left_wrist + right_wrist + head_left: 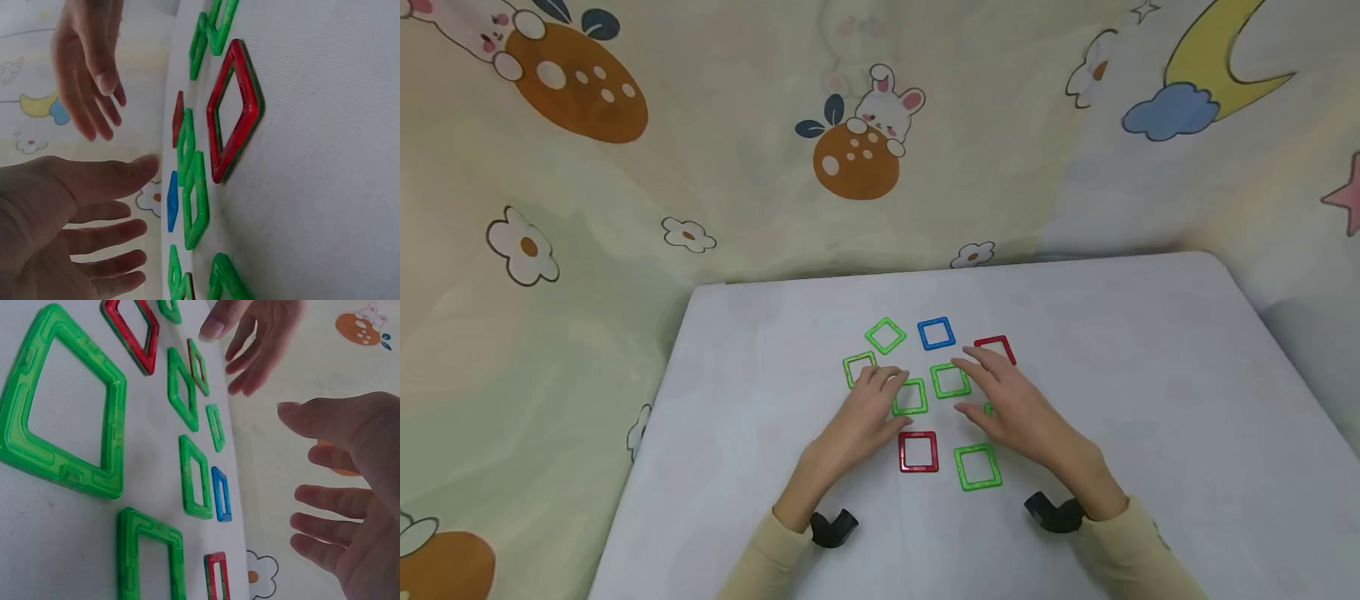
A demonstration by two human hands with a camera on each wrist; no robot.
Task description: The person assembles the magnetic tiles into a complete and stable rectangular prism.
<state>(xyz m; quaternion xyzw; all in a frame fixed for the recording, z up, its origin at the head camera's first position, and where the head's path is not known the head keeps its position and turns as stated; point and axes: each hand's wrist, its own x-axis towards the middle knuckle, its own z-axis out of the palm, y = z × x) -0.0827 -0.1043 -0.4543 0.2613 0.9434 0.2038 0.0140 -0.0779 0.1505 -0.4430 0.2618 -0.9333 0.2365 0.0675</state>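
Observation:
Both hands hover over a loose group of hollow square building tiles on a table. My left hand (pixel 859 419) has its fingers spread and holds nothing. Beside its fingertips is a green tile (pixel 911 412), and another green tile (pixel 847 372) is partly behind them. A red tile (pixel 919 469) lies nearer me, below the left thumb. The right hand (pixel 1017 410), also holding nothing, reaches over the group's right side. Its fingers overlap a green tile (pixel 952 394) and a far red tile (pixel 991 340). It mostly hides one more green tile (pixel 988 408).
A blue tile (pixel 934 322) and a green tile (pixel 896 345) turned like a diamond lie at the far side. One green tile (pixel 981 487) is closest to me. A printed cloth (pixel 737 150) hangs behind the white table (pixel 1150 333).

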